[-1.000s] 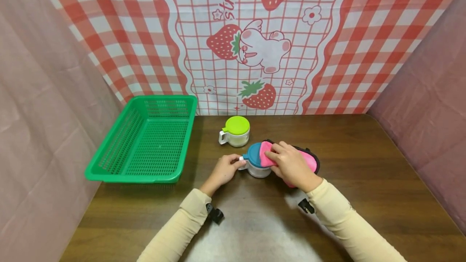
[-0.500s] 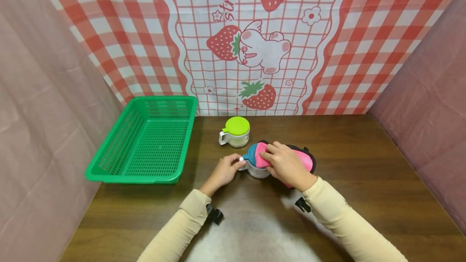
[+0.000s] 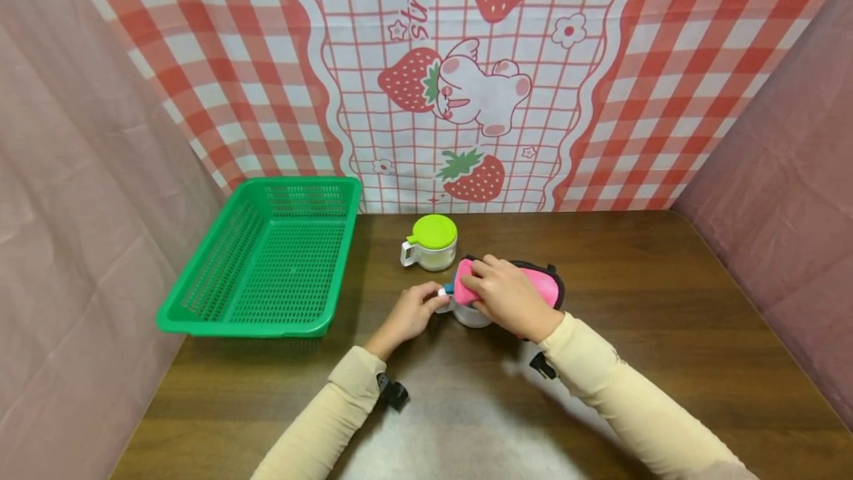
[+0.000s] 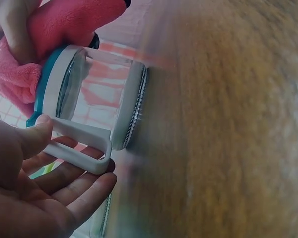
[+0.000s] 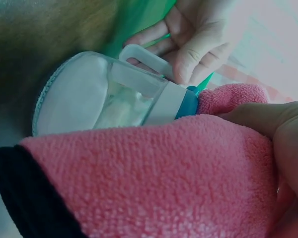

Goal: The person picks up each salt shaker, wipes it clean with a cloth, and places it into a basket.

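blue-lidded jar [image 4: 100, 91] stands on wooden table [image 3: 640, 287] before checked curtain [image 3: 466, 80].

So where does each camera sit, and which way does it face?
Head: worn on the head, facing forward and down over the brown wooden table; both cream fabric sleeves, left grip and right grip show.
Left wrist: on that wrist, facing the white handle of the clear, round, blue-lidded jar; both grips show.
Right wrist: on that wrist, facing across the fluffy pink, black-edged cloth to the jar; both grips show.
Shared: both wrist views show jar and cloth.
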A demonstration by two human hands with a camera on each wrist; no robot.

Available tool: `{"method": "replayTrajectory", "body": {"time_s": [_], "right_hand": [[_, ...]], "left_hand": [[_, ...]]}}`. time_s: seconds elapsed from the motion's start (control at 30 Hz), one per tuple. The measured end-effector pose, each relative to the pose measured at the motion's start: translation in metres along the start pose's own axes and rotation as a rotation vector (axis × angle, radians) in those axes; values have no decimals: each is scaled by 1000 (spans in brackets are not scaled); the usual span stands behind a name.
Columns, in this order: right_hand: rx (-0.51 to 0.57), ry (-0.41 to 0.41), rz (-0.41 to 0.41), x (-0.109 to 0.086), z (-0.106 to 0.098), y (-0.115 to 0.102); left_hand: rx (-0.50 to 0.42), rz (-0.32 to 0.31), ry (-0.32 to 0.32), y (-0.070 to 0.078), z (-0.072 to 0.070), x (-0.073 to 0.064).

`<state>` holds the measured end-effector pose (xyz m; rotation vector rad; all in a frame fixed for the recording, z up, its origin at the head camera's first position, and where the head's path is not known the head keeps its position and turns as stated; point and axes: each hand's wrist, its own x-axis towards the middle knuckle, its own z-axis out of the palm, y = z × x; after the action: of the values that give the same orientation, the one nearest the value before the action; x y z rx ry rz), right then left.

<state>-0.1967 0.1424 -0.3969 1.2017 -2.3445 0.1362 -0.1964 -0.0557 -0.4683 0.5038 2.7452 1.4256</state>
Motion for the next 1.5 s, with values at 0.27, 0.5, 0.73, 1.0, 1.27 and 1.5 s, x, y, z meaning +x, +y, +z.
{"method": "replayTrajectory", "body": {"time_s": [0.27,0.5,0.73,1.0,1.27,1.5], "right_hand": [[-38,-37,11,12,2,2],[-42,-68,41,17,6,7],[-32,-105,76,27,9,15],[-53,-137,133,34,12,24],[-52,-180,163,38,11,34],[-37,-194,205,34,12,40]], "left_hand": [[10,9,7,1,-2,0],[10,20,-19,-2,-1,1],[17,23,-9,-2,-1,4],[9,17,-11,-1,-1,4],[12,20,-7,-2,-1,6],[18,4,8,-2,1,4]]}}
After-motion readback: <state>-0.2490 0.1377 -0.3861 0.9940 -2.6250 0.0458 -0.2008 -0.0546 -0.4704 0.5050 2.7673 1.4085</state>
